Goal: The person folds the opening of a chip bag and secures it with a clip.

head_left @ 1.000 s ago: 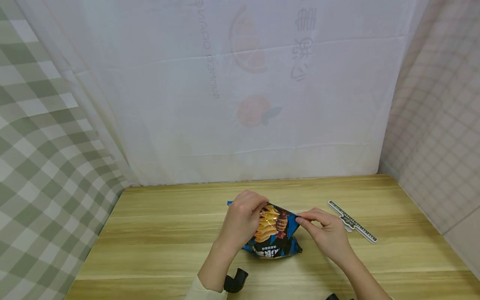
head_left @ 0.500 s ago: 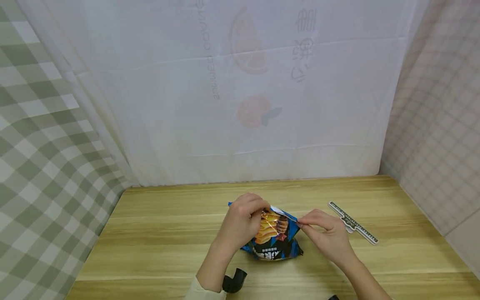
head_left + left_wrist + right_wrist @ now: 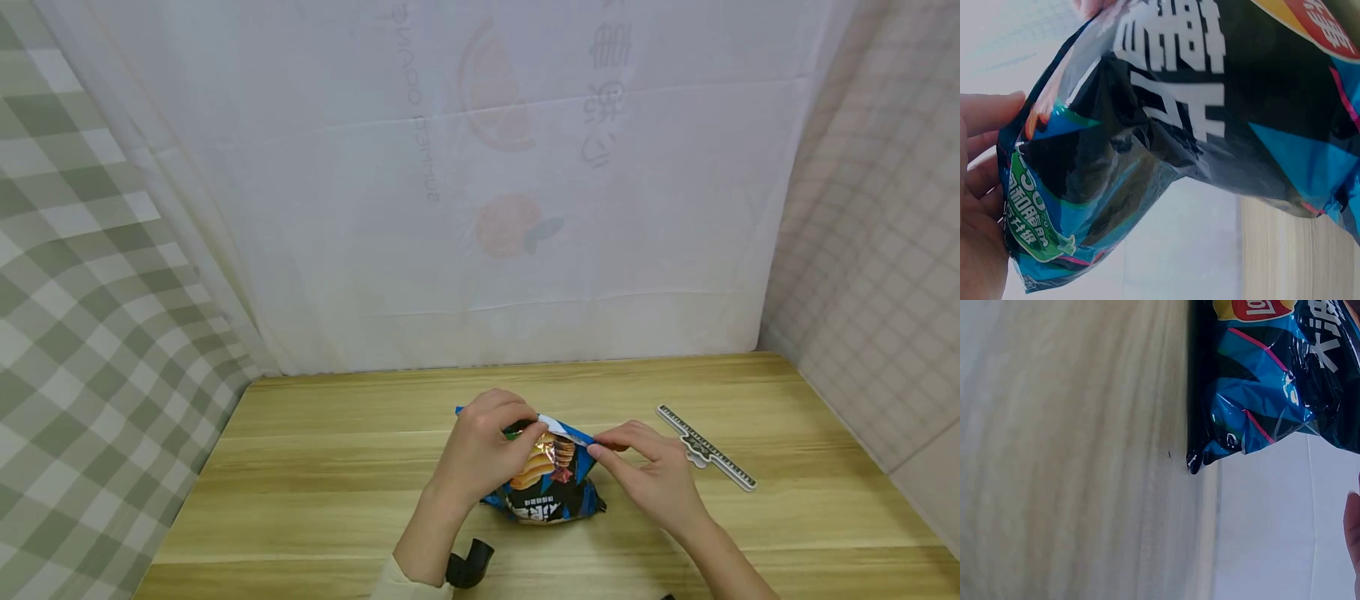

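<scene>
A black-and-blue bag of potato chips [image 3: 555, 500] stands on the wooden table, its printed front upside down in the head view. My left hand [image 3: 487, 442] pinches the bag's upper edge at left and covers that corner. At the other end of the edge, thumb and forefinger of my right hand [image 3: 651, 467] pinch the right corner. Between the hands the edge is turned over in a narrow blue and white strip [image 3: 566, 430]. The left wrist view shows the bag's side [image 3: 1085, 181] against the left fingers [image 3: 985, 115]; the right wrist view shows a lower corner [image 3: 1229, 425].
To the right of the right hand lies a long clip with a ruler-like black-and-white bar [image 3: 708, 450]. A black curved piece [image 3: 469, 564] shows by the left wrist. White cloth [image 3: 375, 250] hangs behind the wooden table [image 3: 315, 467].
The bag's upper edge has been turned over, baring a white and blue strip. My left thumb has come round onto the front; both hands stay at the edge.
</scene>
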The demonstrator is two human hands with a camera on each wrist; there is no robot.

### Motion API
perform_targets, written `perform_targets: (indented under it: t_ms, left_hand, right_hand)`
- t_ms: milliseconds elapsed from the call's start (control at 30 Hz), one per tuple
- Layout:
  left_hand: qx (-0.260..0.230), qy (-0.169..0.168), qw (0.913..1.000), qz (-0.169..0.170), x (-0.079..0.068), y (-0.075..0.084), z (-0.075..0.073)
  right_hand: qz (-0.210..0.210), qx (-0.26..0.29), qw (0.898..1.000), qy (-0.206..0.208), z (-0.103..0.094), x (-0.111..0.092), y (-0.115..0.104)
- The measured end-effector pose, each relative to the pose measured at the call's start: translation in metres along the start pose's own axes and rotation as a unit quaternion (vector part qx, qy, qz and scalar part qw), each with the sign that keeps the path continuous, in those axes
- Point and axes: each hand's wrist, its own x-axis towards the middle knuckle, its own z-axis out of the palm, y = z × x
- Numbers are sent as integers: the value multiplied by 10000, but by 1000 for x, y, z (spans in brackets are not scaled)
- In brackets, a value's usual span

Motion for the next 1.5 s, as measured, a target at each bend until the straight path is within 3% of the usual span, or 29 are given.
perform_targets:
  t_ms: [300, 600, 767, 1000, 1200, 1500]
  left_hand:
    - [283, -191, 9994, -43, 1, 0, -1]
    - [427, -88, 9989, -191, 2, 2, 0]
    - [444, 25, 9986, -277, 3, 4, 0]
    - [478, -51, 9968, -635, 4, 6, 0]
    - [642, -292, 9934, -909, 4, 8, 0]
    - [361, -350, 9921, -1152, 5, 9, -3]
  right_hand:
    - [12, -241, 9994, 245, 6, -3, 4]
    - [111, -485, 9986, 188, 4, -4, 5]
    - [-31, -467, 9988, 169, 4, -4, 6]
    - [-215, -541, 9982, 175, 5, -3, 6]
    - [26, -817, 9965, 170, 5, 0, 0]
    - [265, -775, 9966, -20, 6, 3, -5]
